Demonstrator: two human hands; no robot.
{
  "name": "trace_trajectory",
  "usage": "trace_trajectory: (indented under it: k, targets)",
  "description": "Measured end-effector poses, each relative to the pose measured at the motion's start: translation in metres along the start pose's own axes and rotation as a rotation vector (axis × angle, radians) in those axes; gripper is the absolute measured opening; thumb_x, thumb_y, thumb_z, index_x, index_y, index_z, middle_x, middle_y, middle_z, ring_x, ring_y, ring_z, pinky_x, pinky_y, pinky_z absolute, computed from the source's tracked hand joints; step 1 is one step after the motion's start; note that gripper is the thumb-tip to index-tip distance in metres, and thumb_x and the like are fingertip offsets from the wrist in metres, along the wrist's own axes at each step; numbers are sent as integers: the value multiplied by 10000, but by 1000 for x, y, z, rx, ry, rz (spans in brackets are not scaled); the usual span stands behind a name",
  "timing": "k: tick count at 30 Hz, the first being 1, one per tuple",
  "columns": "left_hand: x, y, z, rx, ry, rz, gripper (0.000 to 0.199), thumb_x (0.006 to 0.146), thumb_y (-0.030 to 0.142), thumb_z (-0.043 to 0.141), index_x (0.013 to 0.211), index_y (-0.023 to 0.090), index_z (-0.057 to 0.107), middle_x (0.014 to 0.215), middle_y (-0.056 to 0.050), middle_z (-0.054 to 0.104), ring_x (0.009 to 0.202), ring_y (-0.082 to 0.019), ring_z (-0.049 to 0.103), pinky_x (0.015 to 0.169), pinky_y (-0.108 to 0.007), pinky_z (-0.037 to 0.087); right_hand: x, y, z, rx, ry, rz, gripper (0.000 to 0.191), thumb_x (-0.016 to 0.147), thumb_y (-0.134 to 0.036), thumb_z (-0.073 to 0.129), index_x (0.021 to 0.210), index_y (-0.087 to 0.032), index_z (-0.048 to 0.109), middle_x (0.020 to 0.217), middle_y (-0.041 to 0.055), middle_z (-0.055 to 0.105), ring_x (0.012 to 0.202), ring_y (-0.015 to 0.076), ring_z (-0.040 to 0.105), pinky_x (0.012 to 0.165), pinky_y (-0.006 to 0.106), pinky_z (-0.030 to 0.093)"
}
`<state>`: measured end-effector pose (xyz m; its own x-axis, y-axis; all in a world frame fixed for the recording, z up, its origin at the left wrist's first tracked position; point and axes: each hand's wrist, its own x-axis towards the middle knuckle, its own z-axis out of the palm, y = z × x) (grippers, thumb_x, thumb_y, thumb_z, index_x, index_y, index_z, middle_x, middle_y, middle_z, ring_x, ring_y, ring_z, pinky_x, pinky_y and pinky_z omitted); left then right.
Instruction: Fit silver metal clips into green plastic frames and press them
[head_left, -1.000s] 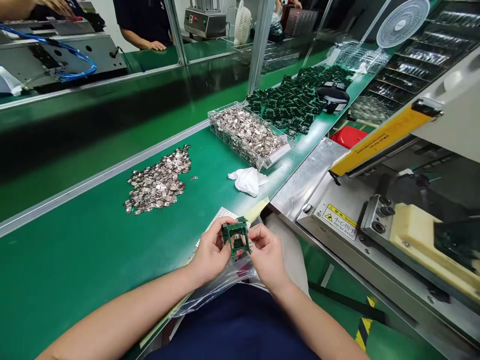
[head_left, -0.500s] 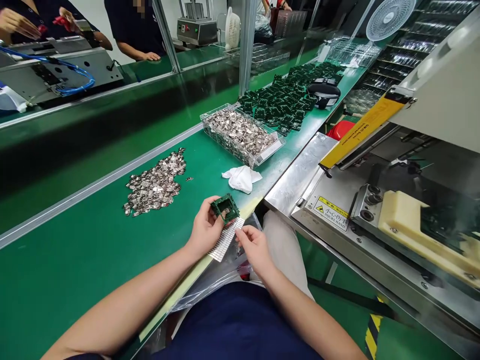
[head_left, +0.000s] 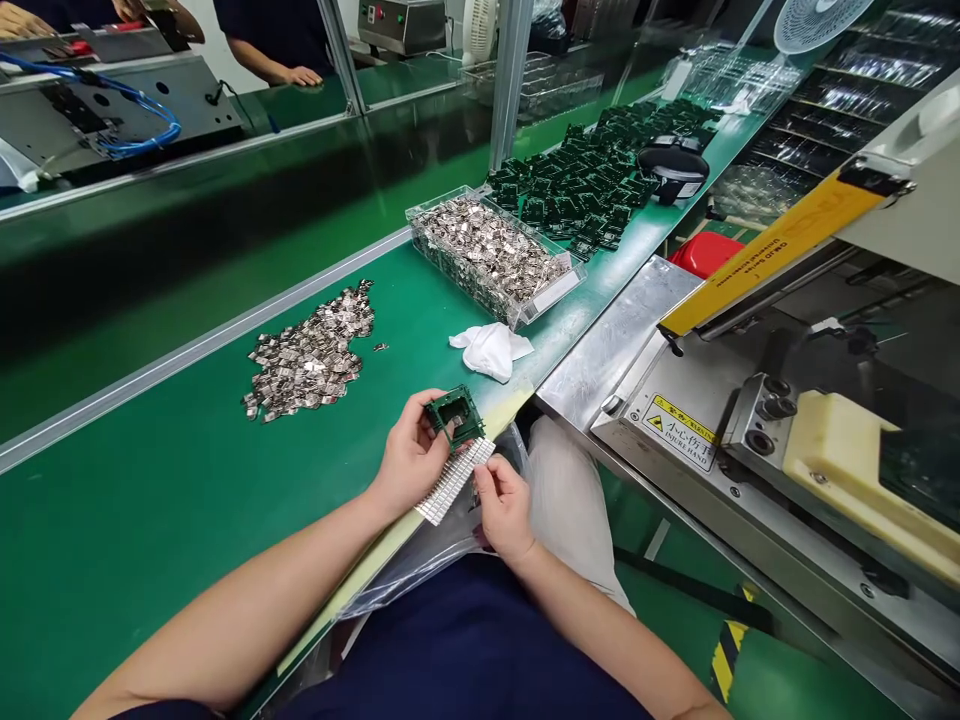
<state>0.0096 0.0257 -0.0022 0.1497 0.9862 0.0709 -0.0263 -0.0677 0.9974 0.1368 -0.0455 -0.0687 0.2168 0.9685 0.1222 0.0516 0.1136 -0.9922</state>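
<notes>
My left hand (head_left: pixel 409 458) is closed around a small stack of green circuit boards (head_left: pixel 459 412), which form a square frame with a dark hollow. Just below the boards, a sheet of small silver-white rectangles (head_left: pixel 452 487) slants down over the bench edge, partly under my left fingers. My right hand (head_left: pixel 507 505) is closed in a pinch at the sheet's right edge. Whether its fingertips hold the sheet or a tiny piece from it cannot be made out. A crumpled white cloth (head_left: pixel 491 350) lies on the green bench beyond my hands.
Small metal parts lie in a pile (head_left: pixel 311 355) at left and fill a clear tray (head_left: pixel 536 308). Many green boards (head_left: pixel 577 190) are heaped behind, beside a black case (head_left: pixel 673 168). A machine with a warning label (head_left: pixel 681 432) stands at right. Co-workers sit across the bench.
The whole view has shifted and tilted slightly. My right hand has turned a little more upright, still pinched at the sheet's edge. My left hand keeps its hold on the boards.
</notes>
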Motion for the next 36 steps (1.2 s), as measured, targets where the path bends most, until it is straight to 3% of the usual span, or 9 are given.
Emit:
trace_trajectory:
  k: [4,9,15,19,22,25,29,36]
  targets:
    - [0,-1,0,-5,1,0,363,839,352,651,1139,205,507,944,-33,591,786,-155,626,738,-302,546,-3,12,3,-44,-52,5,376,967,-442,454,682,-199,492,669,-1,453,618,158,425,588,278,365]
    - [0,0,0,-49,-1,-31,378,831,390,656,1130,208,512,908,-28,603,764,-156,627,705,-288,549,0,22,-6,-117,-242,89,404,935,-457,482,654,-182,578,600,1,524,556,157,477,518,253,389]
    - [0,1,-1,-80,-8,-25,389,828,400,664,1127,204,510,903,-29,589,772,-159,619,683,-280,550,4,1,-33,-288,-380,165,256,818,-293,627,579,-202,651,516,0,589,467,172,511,469,262,346]
    - [-2,0,-3,-116,-64,4,349,857,355,640,1146,223,495,929,-25,599,749,-141,611,695,-282,549,12,-43,-45,-340,-307,170,182,827,-309,660,677,-211,696,617,13,657,541,192,575,502,275,394]
    - [-5,2,-4,-112,-115,20,327,887,335,602,1173,230,485,917,-33,611,762,-152,616,693,-280,543,23,-81,-46,-331,-217,44,161,888,-318,621,808,-209,707,695,15,667,601,188,596,553,279,434]
    - [-7,2,-6,-37,-132,49,331,897,324,585,1199,227,489,904,-41,613,787,-164,604,693,-272,522,34,-102,-36,-314,-187,-103,153,932,-274,558,873,-207,683,758,18,651,655,182,593,602,282,446]
    - [-10,0,-7,37,-139,86,333,906,313,559,1216,218,487,844,-34,594,728,-158,573,668,-267,493,43,-102,-17,-334,-118,-221,141,936,-240,531,857,-211,644,773,22,596,694,184,551,618,288,430]
    - [-9,5,-7,108,-121,96,349,867,263,566,1208,220,504,745,-5,563,605,-143,509,548,-243,412,44,-89,-1,-472,-39,-274,184,946,-317,548,795,-224,601,731,28,560,688,203,519,624,323,401]
